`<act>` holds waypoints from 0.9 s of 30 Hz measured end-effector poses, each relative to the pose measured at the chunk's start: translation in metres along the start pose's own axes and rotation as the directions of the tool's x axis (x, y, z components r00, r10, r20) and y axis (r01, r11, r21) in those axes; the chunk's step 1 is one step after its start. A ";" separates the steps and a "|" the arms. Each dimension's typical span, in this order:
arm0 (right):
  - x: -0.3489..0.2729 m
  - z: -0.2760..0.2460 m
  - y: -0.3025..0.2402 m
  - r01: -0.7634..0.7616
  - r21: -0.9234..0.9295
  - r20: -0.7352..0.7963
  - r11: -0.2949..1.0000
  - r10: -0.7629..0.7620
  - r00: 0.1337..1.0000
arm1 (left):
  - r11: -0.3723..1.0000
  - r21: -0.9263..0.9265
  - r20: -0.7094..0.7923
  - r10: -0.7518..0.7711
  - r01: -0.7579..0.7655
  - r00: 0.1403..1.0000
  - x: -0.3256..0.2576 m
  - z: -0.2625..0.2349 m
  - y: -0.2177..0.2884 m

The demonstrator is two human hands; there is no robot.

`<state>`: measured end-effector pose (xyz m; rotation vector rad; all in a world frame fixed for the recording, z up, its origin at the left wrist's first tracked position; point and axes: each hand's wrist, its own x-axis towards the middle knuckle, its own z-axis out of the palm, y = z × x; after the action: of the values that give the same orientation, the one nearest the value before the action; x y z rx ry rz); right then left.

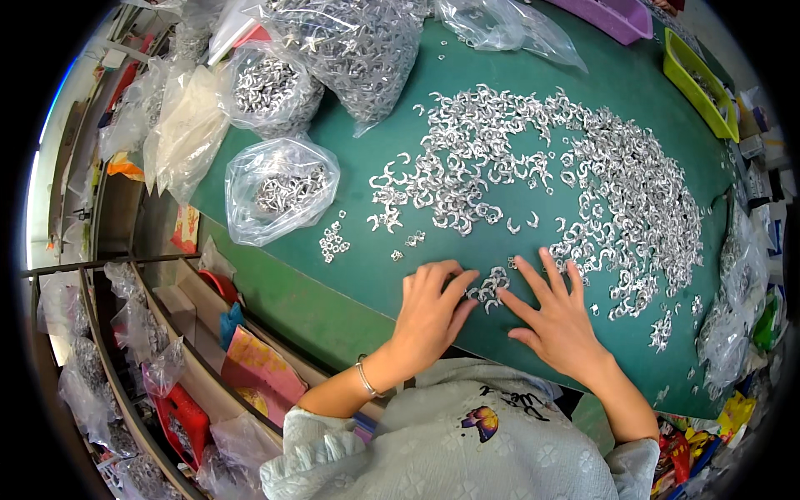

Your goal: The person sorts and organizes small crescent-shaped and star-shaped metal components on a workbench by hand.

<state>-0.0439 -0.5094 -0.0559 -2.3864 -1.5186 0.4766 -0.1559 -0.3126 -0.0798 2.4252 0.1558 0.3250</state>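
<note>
My left hand (432,310) lies flat on the green table (350,275), fingers pointing right toward a small cluster of silver hook-shaped metal parts (489,287). On the other side of that cluster rests my right hand (557,317), palm down with its fingers spread. Neither hand holds anything; both fingertips touch or nearly touch the cluster. A wide arc of the same loose metal parts (583,175) covers the table beyond my hands. A thin bracelet (365,379) circles my left wrist.
Clear plastic bags of metal parts (279,187) sit at the table's left and back. A yellow-green tray (698,83) and a purple tray (612,15) stand at the back right. A tiny pile of parts (333,242) lies near the bags. Shelves with bags are on the left below.
</note>
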 end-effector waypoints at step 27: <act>-0.036 -0.006 0.005 0.070 0.057 0.090 0.996 -0.075 0.993 | 0.960 -0.274 -0.003 0.061 -0.060 0.998 -0.037 0.039 0.036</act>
<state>-0.0517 -0.5448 -0.0475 -2.2889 -1.6037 0.6112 -0.1802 -0.3709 -0.0924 2.1590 0.0315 0.3439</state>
